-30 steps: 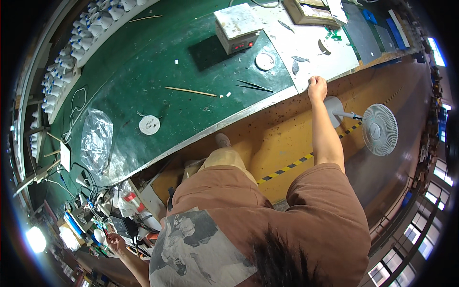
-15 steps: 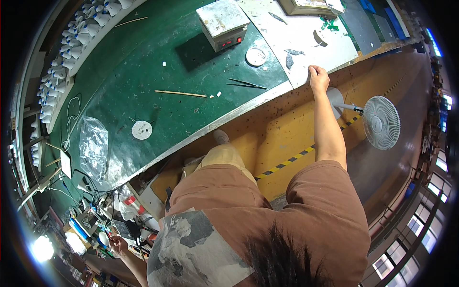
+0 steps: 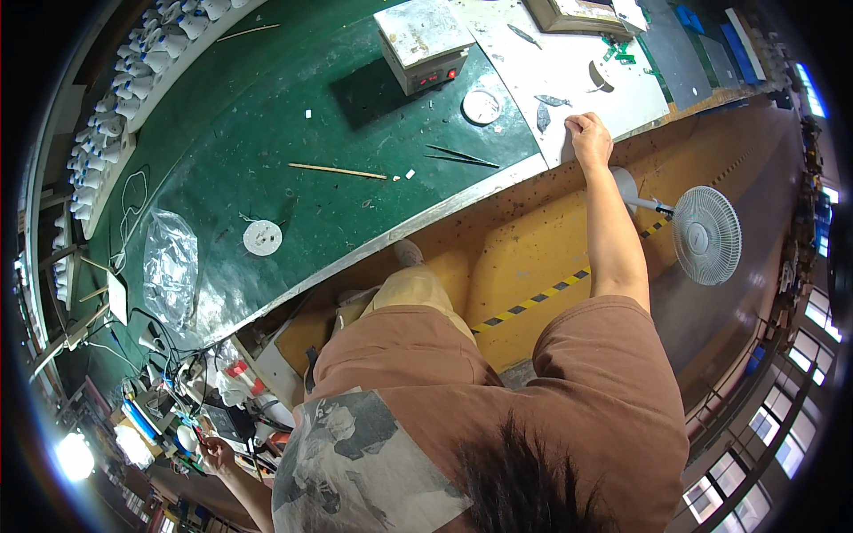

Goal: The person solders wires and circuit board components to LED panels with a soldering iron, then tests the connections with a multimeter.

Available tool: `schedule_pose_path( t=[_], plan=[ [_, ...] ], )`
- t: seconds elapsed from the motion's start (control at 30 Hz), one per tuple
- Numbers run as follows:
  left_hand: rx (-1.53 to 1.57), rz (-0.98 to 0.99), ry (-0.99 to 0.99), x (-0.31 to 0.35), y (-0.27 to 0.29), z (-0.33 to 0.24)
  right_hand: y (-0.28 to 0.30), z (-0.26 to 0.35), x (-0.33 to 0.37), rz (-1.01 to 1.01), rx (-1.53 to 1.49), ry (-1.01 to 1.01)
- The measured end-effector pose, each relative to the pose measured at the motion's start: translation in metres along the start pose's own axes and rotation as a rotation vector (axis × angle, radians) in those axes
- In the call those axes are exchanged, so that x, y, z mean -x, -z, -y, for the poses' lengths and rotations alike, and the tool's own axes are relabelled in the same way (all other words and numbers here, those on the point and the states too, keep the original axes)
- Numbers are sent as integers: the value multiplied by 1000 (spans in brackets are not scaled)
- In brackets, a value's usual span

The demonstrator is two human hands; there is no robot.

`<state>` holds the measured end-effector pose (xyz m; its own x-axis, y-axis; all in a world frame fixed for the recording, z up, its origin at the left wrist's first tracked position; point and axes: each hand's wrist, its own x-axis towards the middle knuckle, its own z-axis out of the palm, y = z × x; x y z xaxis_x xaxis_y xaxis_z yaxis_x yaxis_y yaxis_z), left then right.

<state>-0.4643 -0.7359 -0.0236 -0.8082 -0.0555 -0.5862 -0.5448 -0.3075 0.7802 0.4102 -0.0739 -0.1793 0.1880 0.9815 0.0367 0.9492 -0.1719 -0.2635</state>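
Right grip (image 3: 590, 140) pinched closed, contents unclear, farther over white board (image 3: 569, 67) than earlier, left grip (image 3: 216, 455) indistinct.

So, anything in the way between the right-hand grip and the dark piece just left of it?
Nothing visible: only white board shows between the right-hand grip and the dark piece. Another dark piece lies just above that line.

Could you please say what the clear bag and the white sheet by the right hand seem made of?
Clear bag: thin, glossy plastic, judging by its crinkled, see-through folds and highlights. White sheet: perhaps card or plastic, apparently matte; its flat, evenly bright surface leaves that open.
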Motion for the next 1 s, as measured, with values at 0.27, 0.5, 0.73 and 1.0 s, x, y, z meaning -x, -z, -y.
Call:
schedule_pose_path(
  t=[0.27,0.5,0.73,1.0],
  plan=[
    [13,3,17,2,2,1,3,3,-5,1,246,281],
    [50,32,15,-3,13,-1,-7,-4,-11,55,248,268],
    [155,315,84,7,39,-6,-4,31,3,-219,31,342],
    [345,411,-67,56,80,12,3,317,163,35,-573,1091]
  ],
)
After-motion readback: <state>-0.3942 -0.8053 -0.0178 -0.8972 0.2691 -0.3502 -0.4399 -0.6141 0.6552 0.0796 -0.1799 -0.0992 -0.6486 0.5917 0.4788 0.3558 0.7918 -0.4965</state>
